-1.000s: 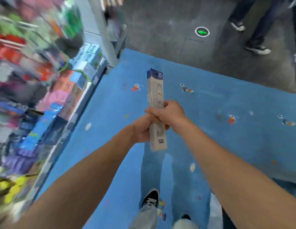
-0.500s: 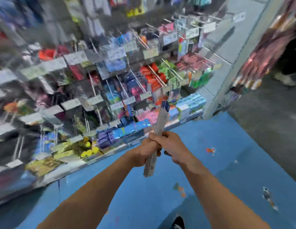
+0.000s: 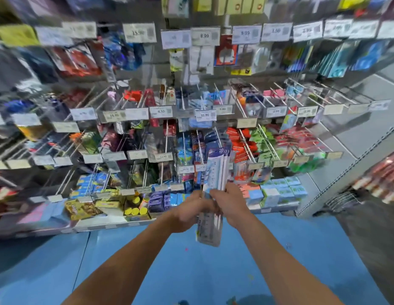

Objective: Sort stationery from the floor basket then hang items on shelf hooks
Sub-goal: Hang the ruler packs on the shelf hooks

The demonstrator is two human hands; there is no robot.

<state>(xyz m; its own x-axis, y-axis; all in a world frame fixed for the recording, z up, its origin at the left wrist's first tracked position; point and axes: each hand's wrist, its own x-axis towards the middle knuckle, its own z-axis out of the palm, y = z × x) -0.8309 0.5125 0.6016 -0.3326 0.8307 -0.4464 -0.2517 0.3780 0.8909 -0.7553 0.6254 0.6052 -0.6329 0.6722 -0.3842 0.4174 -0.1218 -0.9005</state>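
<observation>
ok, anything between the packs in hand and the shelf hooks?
Nothing visible. Left hand and right hand hold the packs before the hooks; many hooks already carry goods with price tags at their tips.

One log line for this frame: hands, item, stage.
left hand: grips stack of long flat blue-and-white card packs | right hand: grips same stack | stack: upright, not yet hung | metal shelf hooks: ahead

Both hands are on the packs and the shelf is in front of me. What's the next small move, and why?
Probably separate one pack from the packs with the right hand while the left hand holds the rest. Both hands grip the stack together, below the hooks, so nothing can be hung yet. The blur hides which hook matches.
</observation>
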